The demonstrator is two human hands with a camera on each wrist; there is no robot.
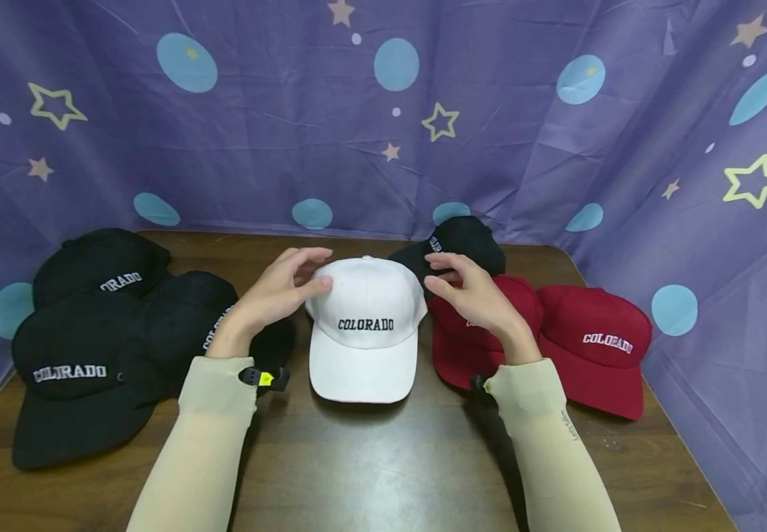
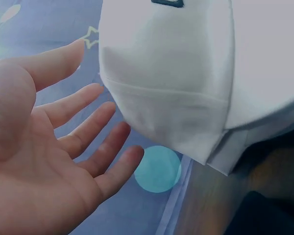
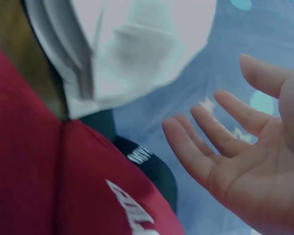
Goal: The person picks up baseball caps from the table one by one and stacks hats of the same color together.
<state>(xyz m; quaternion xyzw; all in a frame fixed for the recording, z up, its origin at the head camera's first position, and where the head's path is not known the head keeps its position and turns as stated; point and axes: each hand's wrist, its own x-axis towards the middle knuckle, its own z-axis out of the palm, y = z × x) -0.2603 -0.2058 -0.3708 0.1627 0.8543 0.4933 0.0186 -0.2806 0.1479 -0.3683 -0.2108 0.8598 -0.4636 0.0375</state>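
Observation:
A white baseball cap [image 1: 363,295] with dark COLORADO lettering sits mid-table, brim toward me. Beside its crown on the left is my left hand [image 1: 284,287], fingers spread and slightly bent, holding nothing. In the left wrist view that hand [image 2: 63,142] lies palm up beside the white cap [image 2: 161,63], and a gap shows between them. On the other side, my right hand [image 1: 476,295] hovers over a red cap [image 1: 457,336], its fingers loose. The right wrist view shows the right hand [image 3: 250,161] apart from the white cap [image 3: 147,54].
Several black caps [image 1: 84,332] are bunched at the left of the wooden table [image 1: 370,473]. Another black cap [image 1: 466,244] lies behind the red one. A second red cap [image 1: 592,332] stands at the right. A purple curtain [image 1: 277,133] hangs behind and along the sides.

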